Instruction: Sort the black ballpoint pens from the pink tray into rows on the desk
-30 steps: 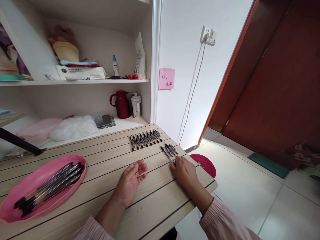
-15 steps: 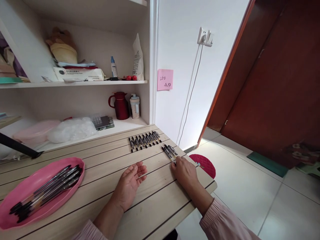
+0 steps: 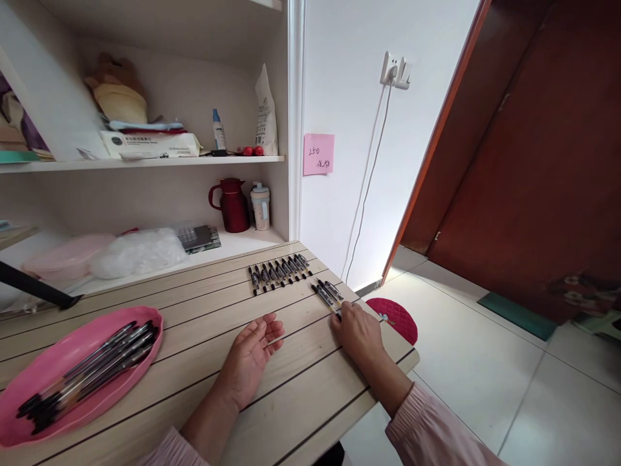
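Right hand: the near end of a slim pen (image 3: 323, 299) is pinched by the right hand (image 3: 359, 331) at the table's right side; the fingertips are mostly covered by the back of the hand.
Left hand: nothing is held by the left hand (image 3: 255, 343); the palm is turned inward and the fingers are loosely curled, thumb and fingertips parted.
Pens by the right hand: a few clear-barrelled, black-capped pens (image 3: 334, 290) are laid close beside the pinched one; their near ends are partly hidden, so they cannot be counted.
Row: short dark pens (image 3: 279, 273) are set side by side near the table's far edge, too small for any print to be read.
Tray: smooth pink plastic is shaped into a long oval tray (image 3: 63, 346) with a wavy rim, cut off at the left; loosely heaped pens (image 3: 104, 366) are held in it, overlapped by one another.
Table: pale wood-grain boards are parted by dark grooves on the table (image 3: 291, 382); its near edge is partly covered by gathered pink sleeves (image 3: 422, 421).
Shelf: a glossy dark-red jug (image 3: 236, 207) is stood beside a speckled cup (image 3: 261, 208); the contents of a crinkled clear bag (image 3: 140, 252) cannot be made out.
Floor: a quilted red stool (image 3: 395, 317) is partly hidden by the table corner.
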Motion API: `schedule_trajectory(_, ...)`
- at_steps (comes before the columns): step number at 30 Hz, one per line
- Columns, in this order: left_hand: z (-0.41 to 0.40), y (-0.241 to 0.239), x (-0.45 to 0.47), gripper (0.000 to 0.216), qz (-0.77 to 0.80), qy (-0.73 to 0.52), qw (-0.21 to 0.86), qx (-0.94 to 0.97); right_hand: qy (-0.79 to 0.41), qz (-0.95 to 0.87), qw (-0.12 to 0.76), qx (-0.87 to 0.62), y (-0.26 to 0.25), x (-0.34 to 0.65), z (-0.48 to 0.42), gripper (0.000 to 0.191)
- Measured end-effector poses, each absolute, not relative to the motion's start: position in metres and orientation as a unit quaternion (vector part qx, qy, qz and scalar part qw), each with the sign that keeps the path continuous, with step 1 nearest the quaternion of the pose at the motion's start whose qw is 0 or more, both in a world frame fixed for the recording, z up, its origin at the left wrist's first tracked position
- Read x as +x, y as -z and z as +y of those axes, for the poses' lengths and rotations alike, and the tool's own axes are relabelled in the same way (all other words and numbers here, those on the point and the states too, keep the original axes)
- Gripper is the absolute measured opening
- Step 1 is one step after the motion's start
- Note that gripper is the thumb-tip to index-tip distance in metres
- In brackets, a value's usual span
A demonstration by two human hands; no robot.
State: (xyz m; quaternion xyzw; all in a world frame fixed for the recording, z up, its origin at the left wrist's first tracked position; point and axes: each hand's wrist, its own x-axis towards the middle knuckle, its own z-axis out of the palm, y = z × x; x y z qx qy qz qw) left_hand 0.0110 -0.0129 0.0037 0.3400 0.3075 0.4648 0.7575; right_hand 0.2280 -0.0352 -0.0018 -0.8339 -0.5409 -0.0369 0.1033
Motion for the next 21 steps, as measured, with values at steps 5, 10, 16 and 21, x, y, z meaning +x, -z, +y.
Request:
schedule_trajectory(5, -0.014, -0.005, 0.011, 0.024, 0.312, -0.465, 0.757, 0.338, 0.051, -0.543, 0.105, -0.831, 0.003, 0.227, -0.036, 0.024)
schedule_trajectory(10, -0.013, -0.005, 0.011, 0.025, 0.313, -0.466, 0.756, 0.336, 0.069, -0.548, 0.122, -0.825, -0.001, 0.228, -0.043, 0.025)
schedule_trajectory(16, -0.018, -0.014, 0.011, 0.029, 0.332, -0.456, 0.713, 0.417, 0.038, -0.640, 0.189, -0.744, 0.000, 0.201, -0.072, 0.025)
schedule_trajectory(21, -0.005, -0.047, -0.017, 0.034, 0.472, -0.461, 0.485, 0.573, 0.026, -0.721, 0.220, -0.656, 0.013, 0.166, -0.089, 0.029)
